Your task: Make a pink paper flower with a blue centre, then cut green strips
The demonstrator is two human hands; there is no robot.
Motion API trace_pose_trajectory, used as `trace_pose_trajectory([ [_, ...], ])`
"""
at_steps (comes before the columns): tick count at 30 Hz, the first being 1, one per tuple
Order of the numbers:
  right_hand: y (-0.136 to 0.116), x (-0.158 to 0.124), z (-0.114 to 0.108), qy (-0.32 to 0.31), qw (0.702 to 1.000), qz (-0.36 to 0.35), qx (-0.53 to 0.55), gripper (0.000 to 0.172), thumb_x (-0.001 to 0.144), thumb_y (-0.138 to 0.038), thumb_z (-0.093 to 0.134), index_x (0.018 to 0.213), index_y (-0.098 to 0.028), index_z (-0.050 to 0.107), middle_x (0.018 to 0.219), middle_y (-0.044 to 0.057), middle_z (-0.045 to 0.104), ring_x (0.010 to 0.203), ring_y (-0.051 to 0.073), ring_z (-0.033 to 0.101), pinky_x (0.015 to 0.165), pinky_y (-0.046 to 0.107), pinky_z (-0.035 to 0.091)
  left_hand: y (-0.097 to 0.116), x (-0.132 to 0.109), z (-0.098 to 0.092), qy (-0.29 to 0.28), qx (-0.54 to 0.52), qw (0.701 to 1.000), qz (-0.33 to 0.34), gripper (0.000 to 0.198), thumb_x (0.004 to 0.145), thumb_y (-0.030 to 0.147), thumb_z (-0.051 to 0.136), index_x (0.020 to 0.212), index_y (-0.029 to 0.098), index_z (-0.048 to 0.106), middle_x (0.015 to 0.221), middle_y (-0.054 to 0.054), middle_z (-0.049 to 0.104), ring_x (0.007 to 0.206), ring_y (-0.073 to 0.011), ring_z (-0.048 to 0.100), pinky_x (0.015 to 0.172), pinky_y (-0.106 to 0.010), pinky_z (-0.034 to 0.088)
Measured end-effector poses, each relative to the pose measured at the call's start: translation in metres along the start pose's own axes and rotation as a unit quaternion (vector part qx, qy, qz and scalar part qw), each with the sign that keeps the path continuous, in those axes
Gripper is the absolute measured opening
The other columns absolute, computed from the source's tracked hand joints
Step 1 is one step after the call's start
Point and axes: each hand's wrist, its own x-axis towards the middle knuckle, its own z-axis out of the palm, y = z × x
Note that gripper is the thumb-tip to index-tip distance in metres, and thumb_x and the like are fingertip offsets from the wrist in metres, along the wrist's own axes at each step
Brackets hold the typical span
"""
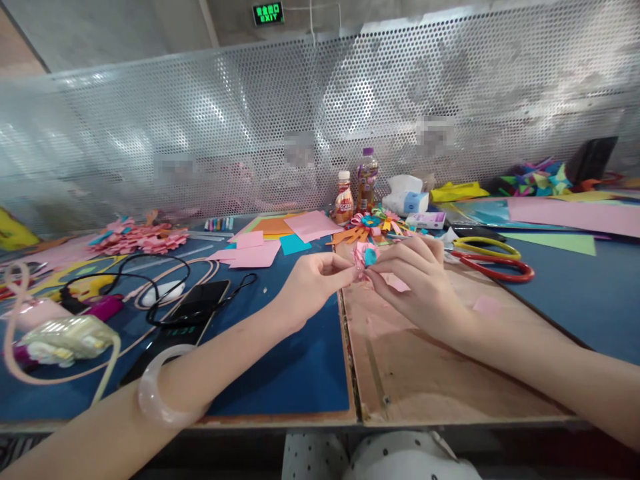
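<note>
Pinches pink-and-blue paper piece [367,256] in fingertips of left hand [309,285] and right hand [423,280]. May crush or tear it through overtight pinching or opposed pulling.

Pink and blue on the paper piece [369,257], dark-dotted white on cloth [400,460] below the near edge of the worktop [430,380].

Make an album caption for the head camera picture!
Left hand and right hand pinch a pink and blue paper craft above a cluttered table.
</note>
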Motion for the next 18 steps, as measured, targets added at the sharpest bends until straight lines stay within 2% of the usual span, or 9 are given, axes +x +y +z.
trace_pose_trajectory([
  [11, -0.0002, 0.0014, -0.0041, 0.003, 1.0, 0.012, 0.023, 0.006, 0.079, -0.017, 0.061, 0.08, -0.022, 0.061, 0.082, 0.001, 0.068, 0.08, 0.017, 0.057, 0.079, 0.038, 0.036, -0.002, 0.0007, -0.0012, -0.014, -0.023, 1.0, 0.002, 0.023, 0.073, 0.036, 0.063, 0.078, 0.015, 0.067, 0.08, -0.005, 0.067, 0.076, -0.0146, 0.058, 0.074, -0.028, 0.044],
  [18, 0.0027, -0.0015, -0.0034, 0.003, 1.0, -0.007, 0.008, 0.005, 0.079, -0.019, 0.063, 0.081, -0.023, 0.061, 0.081, 0.0, 0.068, 0.077, 0.016, 0.056, 0.08, 0.038, 0.036, -0.0003, -0.0001, -0.0006, -0.005, 0.0, 1.0, 0.008, 0.021, 0.072, 0.037, 0.064, 0.074, 0.016, 0.067, 0.078, -0.003, 0.067, 0.074, -0.0139, 0.058, 0.072, -0.028, 0.044],
])
